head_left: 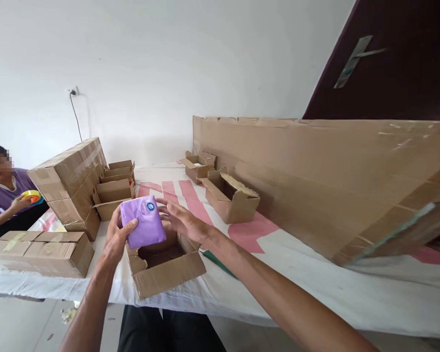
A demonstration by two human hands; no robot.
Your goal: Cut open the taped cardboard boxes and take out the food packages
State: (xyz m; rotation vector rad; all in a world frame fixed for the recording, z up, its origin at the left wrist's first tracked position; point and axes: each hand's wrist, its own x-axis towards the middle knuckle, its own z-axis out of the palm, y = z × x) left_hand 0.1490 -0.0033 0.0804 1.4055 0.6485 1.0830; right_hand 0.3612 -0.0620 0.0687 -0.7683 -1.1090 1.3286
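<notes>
**Purple packet held above an open carton**

The person's left hand (pixel 118 238) grips a purple packet (pixel 144 221) by its lower left corner, thumb on the front face, just above an open cardboard box (pixel 165 268) at the near table edge. The right hand (pixel 183 221) hovers beside the packet's right edge with fingers spread and loose, holding nothing. On the white cloth-covered table (pixel 315 288) stand more open small boxes (pixel 230 196), a stack of taped cartons (pixel 70 177) and a large flat cardboard sheet (pixel 333 181). At far left, another person holds a tape dispenser (pixel 32 196).
</notes>
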